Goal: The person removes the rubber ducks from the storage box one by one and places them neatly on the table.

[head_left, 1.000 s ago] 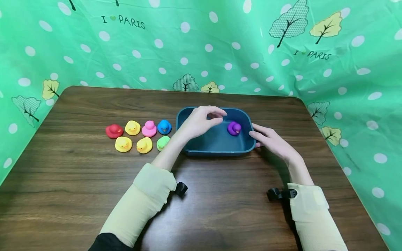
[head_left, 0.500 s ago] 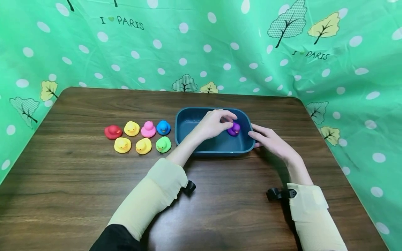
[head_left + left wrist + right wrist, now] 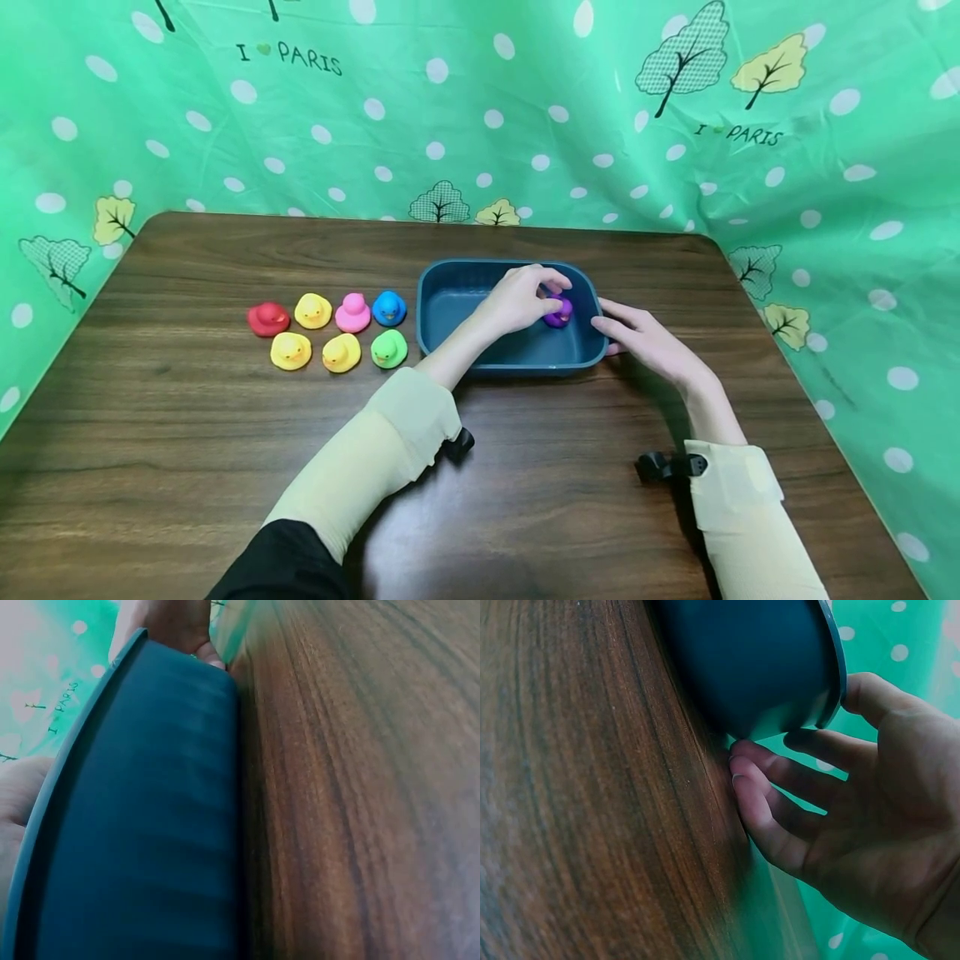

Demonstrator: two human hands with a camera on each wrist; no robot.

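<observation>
In the head view my left hand point(image 3: 521, 297) reaches into a dark blue rectangular tub point(image 3: 491, 358), its thumb and fingers curled round a small purple rubber duck point(image 3: 558, 315). Part of the duck is hidden behind the fingers. My right hand point(image 3: 648, 340) grips the tub's right end. In the right wrist view the thumb lies at the tub's rim, and fingertips point(image 3: 746, 750) touch the outer wall low down. The tub's near wall point(image 3: 150, 795) fills much of the left wrist view and hides the duck there.
Left of the tub, several rubber ducks stand in two rows on the brown wooden table point(image 3: 187, 450): a red duck point(image 3: 268, 319), a pink duck point(image 3: 353, 313), a blue duck point(image 3: 389, 308), a green duck point(image 3: 389, 349) and yellow ones. A green dotted cloth point(image 3: 480, 108) hangs behind.
My left hand has moved right and down inside the tub, and its fingers have closed round the purple duck. The right hand keeps its place on the tub's end.
</observation>
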